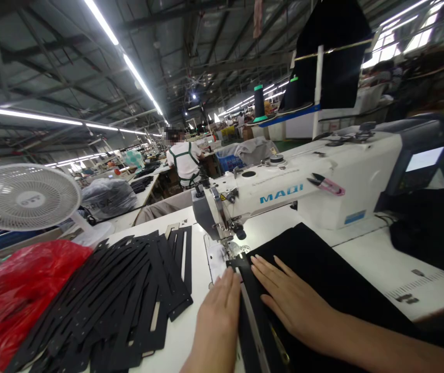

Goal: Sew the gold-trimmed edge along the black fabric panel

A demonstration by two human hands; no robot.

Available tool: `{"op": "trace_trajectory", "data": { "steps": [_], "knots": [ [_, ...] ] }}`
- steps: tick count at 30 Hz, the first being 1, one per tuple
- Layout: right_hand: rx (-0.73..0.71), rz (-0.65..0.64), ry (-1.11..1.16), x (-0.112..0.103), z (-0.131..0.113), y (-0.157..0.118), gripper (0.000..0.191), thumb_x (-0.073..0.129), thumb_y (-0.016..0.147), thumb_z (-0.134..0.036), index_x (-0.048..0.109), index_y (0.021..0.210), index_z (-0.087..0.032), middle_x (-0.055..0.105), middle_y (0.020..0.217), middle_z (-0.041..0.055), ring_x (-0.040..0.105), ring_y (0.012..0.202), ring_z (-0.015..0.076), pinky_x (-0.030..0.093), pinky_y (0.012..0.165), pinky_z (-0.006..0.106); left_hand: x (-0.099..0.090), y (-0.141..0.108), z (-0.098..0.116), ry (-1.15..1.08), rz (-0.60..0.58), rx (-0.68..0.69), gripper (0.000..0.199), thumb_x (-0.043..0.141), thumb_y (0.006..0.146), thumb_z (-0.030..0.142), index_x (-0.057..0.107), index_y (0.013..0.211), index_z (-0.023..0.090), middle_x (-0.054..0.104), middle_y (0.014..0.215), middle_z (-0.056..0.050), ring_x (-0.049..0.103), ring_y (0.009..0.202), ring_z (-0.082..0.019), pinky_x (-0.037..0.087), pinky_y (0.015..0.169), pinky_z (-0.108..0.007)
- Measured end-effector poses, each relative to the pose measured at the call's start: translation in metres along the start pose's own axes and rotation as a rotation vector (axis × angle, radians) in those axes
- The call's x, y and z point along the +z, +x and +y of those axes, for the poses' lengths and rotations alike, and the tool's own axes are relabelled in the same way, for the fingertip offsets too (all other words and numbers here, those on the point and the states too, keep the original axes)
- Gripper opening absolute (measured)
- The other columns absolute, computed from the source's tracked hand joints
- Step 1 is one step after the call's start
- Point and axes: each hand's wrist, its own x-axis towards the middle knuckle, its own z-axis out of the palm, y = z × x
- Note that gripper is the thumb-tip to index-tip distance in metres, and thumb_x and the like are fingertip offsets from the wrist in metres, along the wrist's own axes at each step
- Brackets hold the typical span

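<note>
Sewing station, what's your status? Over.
Left hand flat on black strip; right hand flat on black fabric. Strip's end close to sewing machine. Black pieces piled left, apart from both hands.

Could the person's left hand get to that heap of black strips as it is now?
Probably yes: the heap of black strips lies to the left of the left hand, with only white tabletop showing between them. The hand would likely have to leave the black piece it rests on.
</note>
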Motion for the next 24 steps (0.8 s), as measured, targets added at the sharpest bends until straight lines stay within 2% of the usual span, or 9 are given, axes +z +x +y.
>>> {"op": "trace_trajectory", "data": {
  "steps": [2,4,6,8,13,19,24],
  "knots": [
    [-0.040,0.037,-0.003,0.001,-0.001,0.000,0.048,0.035,0.091,-0.019,0.034,0.139,-0.011,0.036,0.140,0.0147,0.031,0.131,0.0258,0.033,0.104,0.053,0.011,0.010,0.012,0.037,-0.037,0.026,0.040,0.035,0.080,-0.003,0.053,0.115,0.002,0.060,0.116,-0.020,0.058,0.108,-0.026,0.052,0.089,-0.036],
    [-0.069,0.045,-0.001,0.001,-0.001,-0.001,0.049,0.036,0.092,-0.020,0.032,0.140,-0.014,0.038,0.139,0.0142,0.033,0.130,0.0267,0.035,0.102,0.053,0.021,0.018,0.018,0.035,-0.132,-0.011,0.039,0.037,0.079,-0.005,0.055,0.113,0.003,0.061,0.115,-0.019,0.059,0.106,-0.026,0.052,0.089,-0.036],
    [-0.079,0.036,-0.008,0.000,0.000,-0.002,0.049,0.036,0.092,-0.022,0.031,0.141,-0.016,0.038,0.139,0.0130,0.033,0.130,0.0271,0.036,0.102,0.053,0.028,0.022,0.017,0.012,-0.210,-0.045,0.041,0.039,0.078,-0.007,0.053,0.115,0.003,0.059,0.118,-0.019,0.058,0.108,-0.026,0.051,0.091,-0.036],
    [-0.073,0.036,-0.025,0.000,0.001,-0.002,0.050,0.036,0.092,-0.021,0.029,0.141,-0.016,0.037,0.140,0.0120,0.033,0.130,0.0263,0.035,0.103,0.052,0.031,0.023,0.014,-0.009,-0.239,-0.067,0.042,0.040,0.078,-0.007,0.051,0.118,0.003,0.056,0.121,-0.020,0.056,0.111,-0.027,0.051,0.092,-0.038],
    [-0.068,0.074,-0.059,0.000,-0.001,-0.001,0.052,0.037,0.090,-0.018,0.028,0.142,-0.014,0.039,0.139,0.0131,0.034,0.130,0.0265,0.035,0.102,0.052,0.037,0.020,0.010,-0.026,-0.193,-0.062,0.043,0.038,0.078,-0.008,0.048,0.118,0.001,0.053,0.123,-0.023,0.053,0.114,-0.029,0.051,0.092,-0.042],
    [-0.076,0.109,-0.066,-0.003,0.000,0.000,0.052,0.038,0.089,-0.016,0.031,0.140,-0.013,0.045,0.136,0.0135,0.037,0.127,0.0262,0.033,0.101,0.050,0.038,0.021,0.009,-0.096,-0.164,-0.083,0.039,0.038,0.081,-0.005,0.047,0.118,0.005,0.054,0.123,-0.020,0.053,0.114,-0.028,0.052,0.090,-0.042],
    [0.028,0.079,0.085,-0.005,0.001,0.015,0.050,0.044,0.086,-0.016,0.038,0.135,-0.014,0.054,0.120,0.0135,0.049,0.108,0.0257,0.038,0.091,0.046,0.047,0.020,0.009,-0.095,-0.090,-0.111,0.033,0.033,0.086,0.000,0.049,0.113,0.008,0.054,0.122,-0.019,0.053,0.112,-0.027,0.052,0.088,-0.045]
  ]
}}
